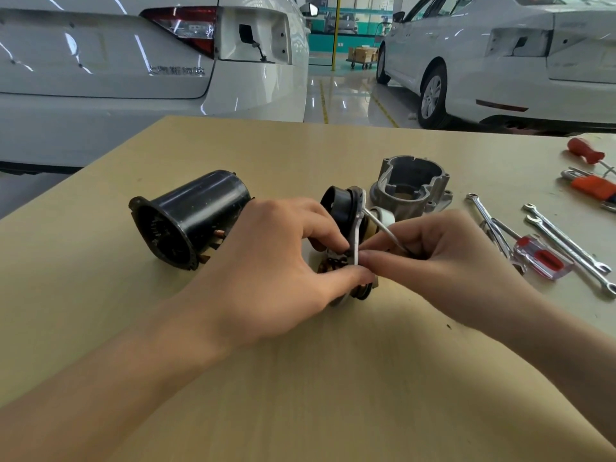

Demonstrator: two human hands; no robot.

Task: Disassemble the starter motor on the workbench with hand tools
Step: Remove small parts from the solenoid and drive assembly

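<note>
Starter [350,228] at frame centre on the desk [300,378], already partly apart: black casing [190,218] left, grey housing [413,185] behind. Left hand [276,271] grips the remaining core, right hand [443,258] pinches a thin metal tool [383,228] into it. Wrenches [566,245] right. Garage, white cars behind.

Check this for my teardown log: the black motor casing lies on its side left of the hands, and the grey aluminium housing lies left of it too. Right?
Not quite. The head view shows the black motor casing on its side left of the hands, but the grey aluminium housing stands to the right, beyond the right hand.
</note>
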